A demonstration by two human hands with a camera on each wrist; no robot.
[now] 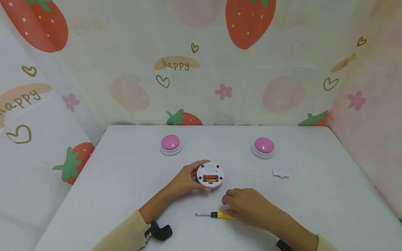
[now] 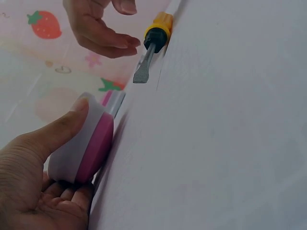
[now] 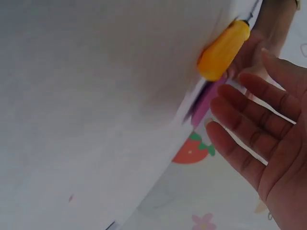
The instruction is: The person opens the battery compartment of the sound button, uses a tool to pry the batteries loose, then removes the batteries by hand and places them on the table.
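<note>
My left hand grips a round push button by its rim, thumb on the near side and fingers round the far side. Its white underside faces up, with small dark feet, speaker holes and an uncovered compartment of red-and-orange batteries. In the left wrist view the pink dome points down toward the table. My right hand holds nothing, its fingers loosely bent beside the screwdriver. That flat-bladed tool lies on the table with a yellow handle, partly covered by the hand in the head view.
Two more pink-domed push buttons stand upright farther back, one at left and one at right. A small white battery cover lies on the right of the white table. A strawberry-print curtain hangs behind.
</note>
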